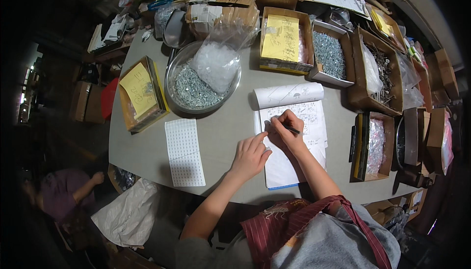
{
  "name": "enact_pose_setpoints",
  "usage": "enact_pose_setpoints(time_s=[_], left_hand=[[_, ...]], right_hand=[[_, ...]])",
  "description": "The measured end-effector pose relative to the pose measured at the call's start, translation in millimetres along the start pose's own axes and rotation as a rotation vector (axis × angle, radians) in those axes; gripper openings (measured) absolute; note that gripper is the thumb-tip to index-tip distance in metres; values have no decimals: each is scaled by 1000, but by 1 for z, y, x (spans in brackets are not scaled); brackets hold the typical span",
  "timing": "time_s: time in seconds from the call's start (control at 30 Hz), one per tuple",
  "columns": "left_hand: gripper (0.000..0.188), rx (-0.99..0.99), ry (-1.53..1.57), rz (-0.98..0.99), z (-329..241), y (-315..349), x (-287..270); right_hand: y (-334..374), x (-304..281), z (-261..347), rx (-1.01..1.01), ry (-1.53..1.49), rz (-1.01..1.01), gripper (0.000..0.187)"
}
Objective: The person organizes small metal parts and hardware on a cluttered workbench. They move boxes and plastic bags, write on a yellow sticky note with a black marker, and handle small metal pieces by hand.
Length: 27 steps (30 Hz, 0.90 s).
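A pad of printed sheets (pixel 284 168) lies on the grey table before me, its top pages rolled back into a curl (pixel 289 95) at the far end. My right hand (pixel 288 128) is closed round a dark pen (pixel 293 130), with the fingertips down at the printed page. Flat beside it, my left hand (pixel 251 155) rests at the pad's left edge, fingers stretched out and holding nothing. Left of that hand is a white sheet of small printed labels (pixel 184 152). The pen's tip is hidden by my fingers.
A metal bowl (pixel 169 90) holds screws and a clear plastic bag (pixel 216 60). Boxes with yellow notes stand left (pixel 142 95) and behind (pixel 284 38). Right are boxes of screws (pixel 328 55), metal parts (pixel 380 77) and bagged pieces (pixel 375 146). Another person (pixel 66 195) is at lower left.
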<state>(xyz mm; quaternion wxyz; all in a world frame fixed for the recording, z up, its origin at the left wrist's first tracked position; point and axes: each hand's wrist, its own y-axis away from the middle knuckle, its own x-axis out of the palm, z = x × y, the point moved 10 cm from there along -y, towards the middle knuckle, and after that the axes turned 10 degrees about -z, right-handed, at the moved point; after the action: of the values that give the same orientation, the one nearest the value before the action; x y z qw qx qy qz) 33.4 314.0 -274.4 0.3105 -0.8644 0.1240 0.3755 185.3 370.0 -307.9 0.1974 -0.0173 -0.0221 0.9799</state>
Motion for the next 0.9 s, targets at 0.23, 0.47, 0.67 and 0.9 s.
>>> enact_pose_setpoints(time_s=[0.23, 0.47, 0.67, 0.9], left_hand=[[21, -7, 9, 0, 1, 0, 2], [21, -12, 1, 4, 1, 0, 2], [20, -20, 19, -2, 3, -1, 2], [21, -11, 32, -17, 2, -1, 1]], right_hand=[[-3, -8, -17, -7, 131, -58, 32], [-2, -6, -11, -37, 107, -55, 31], [-2, -6, -4, -96, 146, -62, 32], [0, -4, -1, -57, 88, -53, 33]])
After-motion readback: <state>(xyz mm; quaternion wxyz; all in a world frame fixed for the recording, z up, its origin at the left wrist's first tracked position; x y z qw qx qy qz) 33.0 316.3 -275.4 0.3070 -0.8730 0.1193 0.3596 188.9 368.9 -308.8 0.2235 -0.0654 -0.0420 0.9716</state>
